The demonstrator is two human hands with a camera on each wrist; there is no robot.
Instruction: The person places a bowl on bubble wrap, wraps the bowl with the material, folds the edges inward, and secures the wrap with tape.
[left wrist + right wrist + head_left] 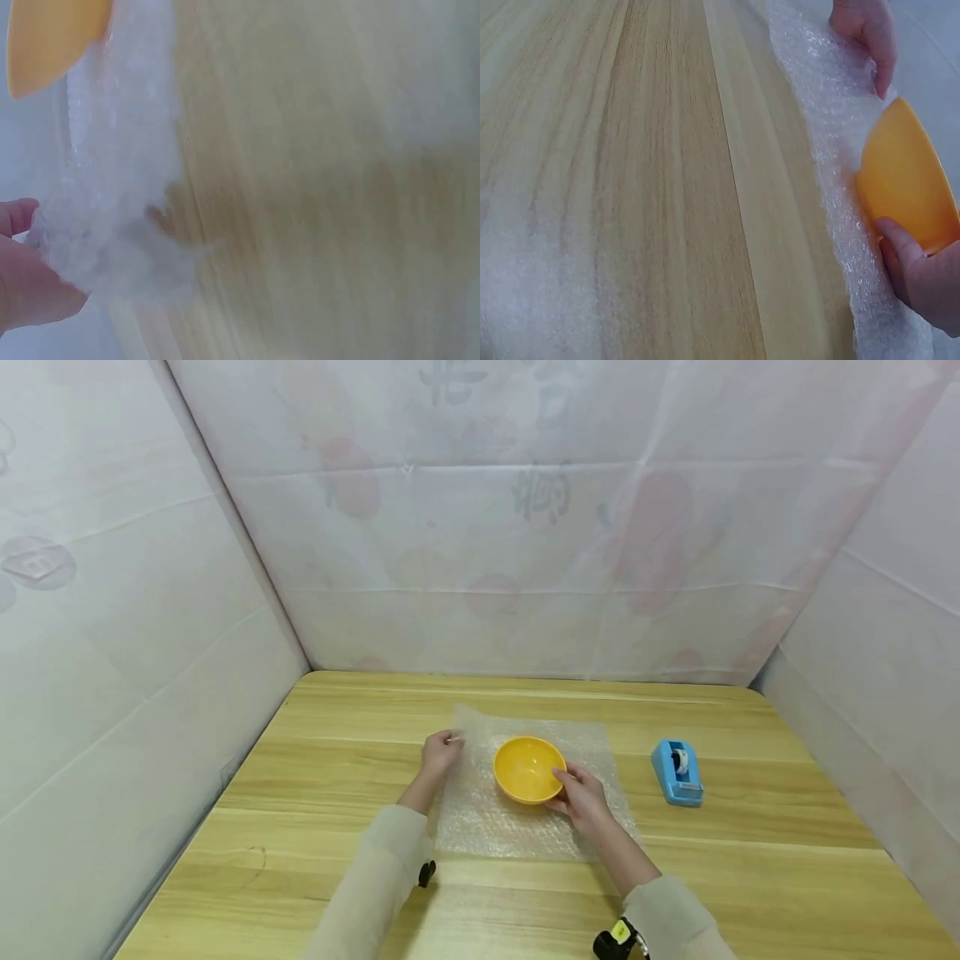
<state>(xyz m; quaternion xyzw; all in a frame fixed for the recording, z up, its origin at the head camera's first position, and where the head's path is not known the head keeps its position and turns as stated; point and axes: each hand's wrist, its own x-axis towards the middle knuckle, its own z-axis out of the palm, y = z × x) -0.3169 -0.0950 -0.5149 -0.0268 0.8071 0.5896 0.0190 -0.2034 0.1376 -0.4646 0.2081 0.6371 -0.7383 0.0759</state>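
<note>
A yellow bowl sits over a sheet of bubble wrap on the wooden table. My right hand grips the bowl's right side, thumb at the rim and fingers beneath. In the right wrist view the bowl shows from its side, with the right hand at its lower part. My left hand pinches the left edge of the bubble wrap, which is lifted there. The left wrist view shows the wrap bunched at the thumb and finger of the left hand.
A blue tape dispenser with a roll in it stands on the table to the right of the wrap. Pale printed cloth walls enclose the wooden table at the back and both sides.
</note>
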